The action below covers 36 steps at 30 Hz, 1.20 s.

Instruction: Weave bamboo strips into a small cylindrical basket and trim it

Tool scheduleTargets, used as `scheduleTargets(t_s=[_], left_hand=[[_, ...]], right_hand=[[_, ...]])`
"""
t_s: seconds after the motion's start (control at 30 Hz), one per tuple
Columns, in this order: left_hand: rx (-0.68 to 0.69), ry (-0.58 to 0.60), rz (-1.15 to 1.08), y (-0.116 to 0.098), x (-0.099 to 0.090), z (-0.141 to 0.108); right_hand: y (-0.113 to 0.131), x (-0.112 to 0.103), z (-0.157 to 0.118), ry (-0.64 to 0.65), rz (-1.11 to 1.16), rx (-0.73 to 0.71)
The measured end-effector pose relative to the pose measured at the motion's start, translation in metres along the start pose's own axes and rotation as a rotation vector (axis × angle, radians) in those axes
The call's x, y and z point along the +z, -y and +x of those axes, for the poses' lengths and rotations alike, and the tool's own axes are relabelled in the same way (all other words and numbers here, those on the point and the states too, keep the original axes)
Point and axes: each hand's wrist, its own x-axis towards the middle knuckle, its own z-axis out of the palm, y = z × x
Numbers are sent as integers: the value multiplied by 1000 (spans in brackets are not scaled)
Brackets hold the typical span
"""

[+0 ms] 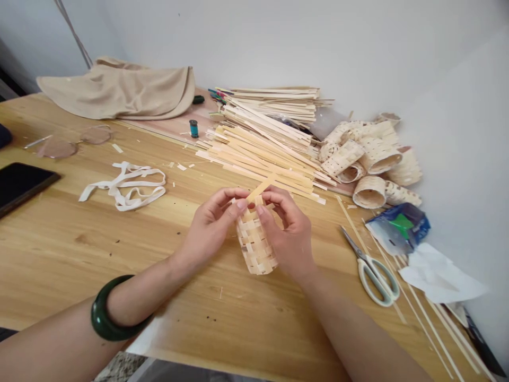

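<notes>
Between my two hands is a small woven basket (257, 246) of pale flat strips, tilted with its top edge away from me. My left hand (217, 217) pinches the upper left of its rim between thumb and fingers. On the upper right, my right hand (288, 228) grips the rim with the thumb on the near side and the fingers curled behind. A yellowish strip (261, 188) sticks out from the rim between the hands, angled up to the right. The fingertips behind the weave are partly hidden.
Bundles of flat strips (262, 148) lie beyond my hands. Several woven tubes (371, 151) are heaped at the right, above scissors (371, 270), a blue packet (400, 228) and white paper (439, 273). Leftward are white tape (127, 185), a thread spool (193, 128), glasses (59, 147) and a phone (24, 185).
</notes>
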Motion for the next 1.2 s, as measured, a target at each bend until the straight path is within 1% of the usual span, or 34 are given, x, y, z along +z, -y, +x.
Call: scheduleTargets(t_s=[0.07, 0.13, 0.3, 0.43, 0.5, 0.57, 0.63, 0.67, 0.77, 0.83, 0.93, 1.0, 1.1, 1.2], left_hand=[[-32, -37, -77, 2, 0, 0], [-72, -47, -125, 3, 1, 1], [-149, -21, -191, -2, 4, 1], [-161, -12, -236, -4, 6, 0], [-156, -18, -234, -3, 5, 1], [-161, 2, -188, -2, 3, 2], [-132, 15, -88, -3, 0, 2], [-89, 6, -16, -4, -1, 2], [117, -49, 250, -10, -3, 1], [188, -38, 379, -13, -4, 2], [160, 21, 443, -14, -5, 4], [103, 56, 431, -16, -7, 5], [33, 119, 398, -22, -11, 6], [44, 185, 413, -30, -13, 4]], right_hand=[[-1, -1, 1, 7, -19, 1], [-2, -2, 1, 14, -2, 9], [-2, -1, 1, 9, 7, -6], [0, 0, 1, 17, -34, -38], [-1, 0, 0, 15, -14, -18], [-1, 1, -1, 8, 37, 32], [-2, 1, -2, 5, 77, 84], [-2, 2, -2, 3, 80, 101], [-4, 5, -5, 9, 60, 126], [-6, 9, -8, 25, 111, 168], [-8, 13, -12, 67, 204, 255], [-6, 15, -14, 68, 211, 263], [-1, 16, -17, 19, 214, 193], [3, 17, -21, -50, 172, 91]])
